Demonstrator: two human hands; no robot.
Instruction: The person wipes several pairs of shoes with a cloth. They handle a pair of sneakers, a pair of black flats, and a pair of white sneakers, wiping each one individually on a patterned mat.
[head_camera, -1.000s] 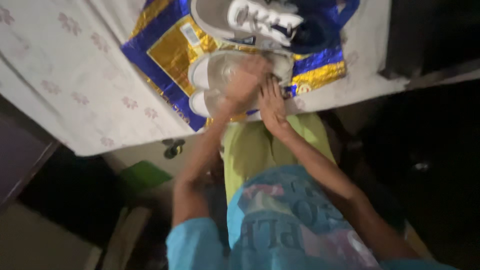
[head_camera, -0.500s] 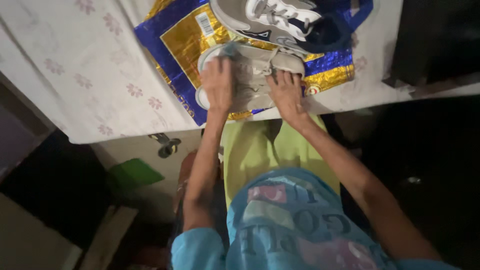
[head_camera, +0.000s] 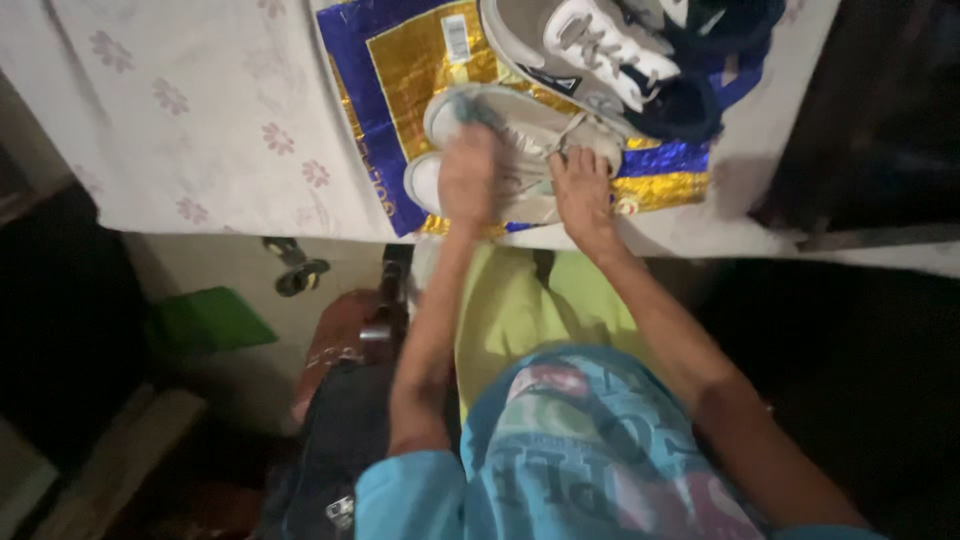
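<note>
Head view, looking down. Nearest to me: light blue printed shirt (head_camera: 560, 460) and yellow-green garment (head_camera: 520, 310) over the lap. Both forearms reach forward to the surface (head_camera: 200, 110), which is covered by a white cloth with a faint flower print. Left hand (head_camera: 470, 180) is blurred; it presses on the pale sneaker (head_camera: 520, 140), fingers curled over what looks like a bluish cloth (head_camera: 470, 105) near the toe. I cannot tell how firmly it is clenched. Right hand (head_camera: 582, 190) lies flat on the same sneaker near its laces, fingers spread, steadying it rather than closed around it. Sneaker lies on a blue-and-gold foil bag (head_camera: 400, 70) at the surface's near edge. Beyond it, a grey, white and navy sneaker (head_camera: 590, 50) sits on the same bag.
</note>
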